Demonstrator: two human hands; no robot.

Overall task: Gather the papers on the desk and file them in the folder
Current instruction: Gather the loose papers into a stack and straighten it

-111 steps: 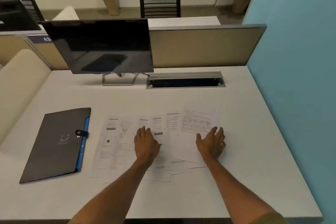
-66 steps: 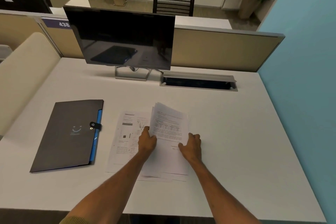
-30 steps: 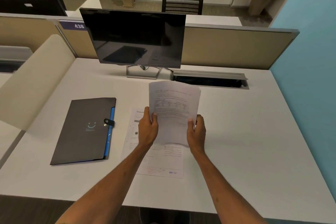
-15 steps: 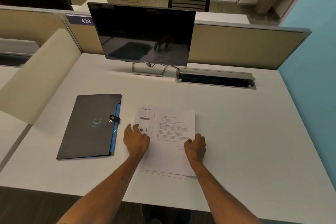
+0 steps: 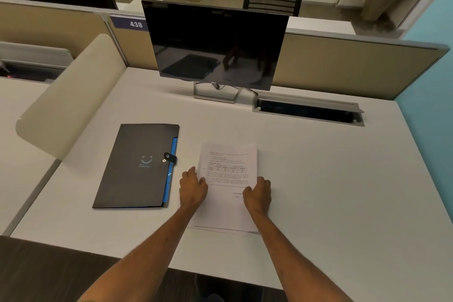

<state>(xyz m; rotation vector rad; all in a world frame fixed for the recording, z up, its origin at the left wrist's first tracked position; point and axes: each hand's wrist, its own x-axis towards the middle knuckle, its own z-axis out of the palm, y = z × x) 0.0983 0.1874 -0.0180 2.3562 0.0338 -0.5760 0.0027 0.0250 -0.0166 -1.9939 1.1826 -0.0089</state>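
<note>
The papers [image 5: 228, 179] lie as one squared stack flat on the white desk [image 5: 331, 191], printed side up. My left hand [image 5: 192, 187] presses against the stack's left edge, fingers curled. On the right edge sits my right hand [image 5: 257, 193], thumb on top of the sheets. A dark grey folder [image 5: 137, 167] with a blue spine and a snap strap lies closed to the left of the stack, a short gap away from my left hand.
A black monitor [image 5: 215, 44] stands at the back of the desk, with an open cable tray [image 5: 308, 110] to its right. A beige divider [image 5: 68, 103] borders the left side, a blue wall [image 5: 431, 130] the right.
The spread sheets were pulled together, lifted upright and tapped, then laid down over the last sheet. Now the stack is one aligned pile with both hands at its sides.
</note>
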